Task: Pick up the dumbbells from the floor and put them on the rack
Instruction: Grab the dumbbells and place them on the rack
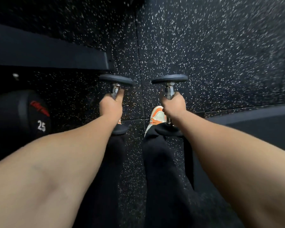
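Both arms hang straight down over the speckled black floor point(220, 46). My left hand point(111, 107) is shut around the chrome handle of a small black dumbbell point(116, 80), whose far head shows above the fist and near head below the wrist. My right hand point(174, 106) grips the handle of a matching dumbbell point(169, 79) in the same way. Both dumbbells are off the floor. The dark rack point(48, 53) reaches in from the left, its end just left of the left dumbbell.
A large black dumbbell marked 25 point(38, 116) sits low on the left under the rack rail. My orange and white shoe point(156, 119) and dark trousers point(163, 178) are below the hands. A dark low ledge point(253, 122) runs along the right.
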The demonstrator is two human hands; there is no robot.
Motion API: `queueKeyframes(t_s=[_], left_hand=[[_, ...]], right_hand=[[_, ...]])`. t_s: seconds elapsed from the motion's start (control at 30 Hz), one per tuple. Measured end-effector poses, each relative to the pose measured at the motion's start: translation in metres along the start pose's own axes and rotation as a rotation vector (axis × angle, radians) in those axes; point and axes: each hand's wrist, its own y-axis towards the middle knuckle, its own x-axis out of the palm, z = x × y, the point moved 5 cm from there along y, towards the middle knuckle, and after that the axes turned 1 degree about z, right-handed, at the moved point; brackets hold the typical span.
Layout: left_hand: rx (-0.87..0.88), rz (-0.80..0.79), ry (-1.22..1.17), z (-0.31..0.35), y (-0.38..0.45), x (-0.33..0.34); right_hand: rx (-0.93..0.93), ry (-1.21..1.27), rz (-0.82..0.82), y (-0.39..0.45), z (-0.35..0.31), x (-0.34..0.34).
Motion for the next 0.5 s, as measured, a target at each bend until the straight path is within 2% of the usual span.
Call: queueKeyframes(t_s=[0.27, 0.5], left_hand=[[-0.061, 0.080, -0.247, 0.031, -0.107, -0.152], [-0.116, 0.198, -0.554, 0.004, -0.181, -0.229]], right_hand=[[-0.162, -0.072, 0.062, -0.152, -0.097, -0.062], [-0.270, 0.008, -0.077, -0.246, -0.145, -0.076]])
